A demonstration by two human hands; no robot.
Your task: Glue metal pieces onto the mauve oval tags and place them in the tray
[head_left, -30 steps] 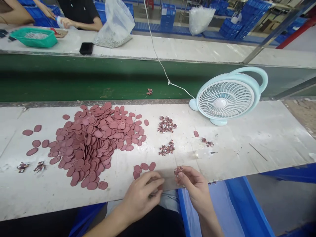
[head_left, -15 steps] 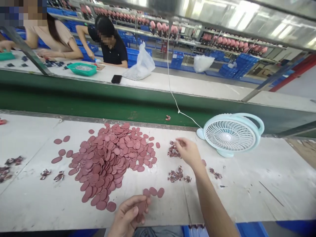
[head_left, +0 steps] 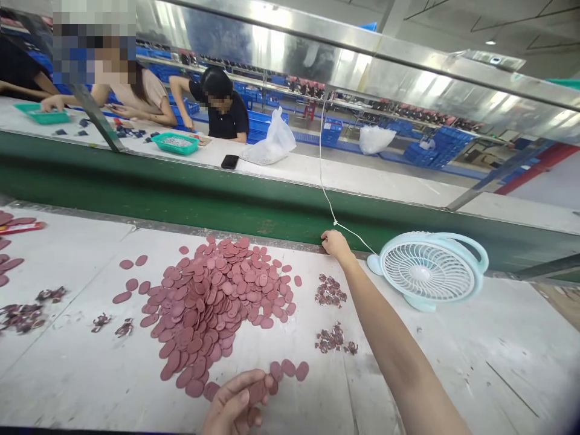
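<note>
My left hand (head_left: 235, 403), low in the view, pinches a flat dark red oval disc (head_left: 257, 391) between thumb and fingers. A short row of similar discs (head_left: 289, 368) lies by its fingertips, and a large heap of the discs (head_left: 212, 296) spreads behind it. My right hand (head_left: 336, 243) is stretched to the table's far edge beside the green strip (head_left: 254, 217). Its fingers are curled together, and anything between them is hidden. Two clusters of small shiny brown-red pieces, a rear one (head_left: 330, 291) and a front one (head_left: 331, 338), lie left of my right forearm.
A light blue fan (head_left: 421, 275) stands right of my right arm, its white cord (head_left: 322, 175) running upward. More small pieces (head_left: 22, 315) lie at left. Across the strip, people sit at another bench with green trays (head_left: 176, 144), a phone (head_left: 229, 161) and a plastic bag (head_left: 274, 142).
My right hand has gone from the rear cluster of small pieces forward to the far edge. The small piece seen there on the green strip is now out of sight. The view has tilted up.
</note>
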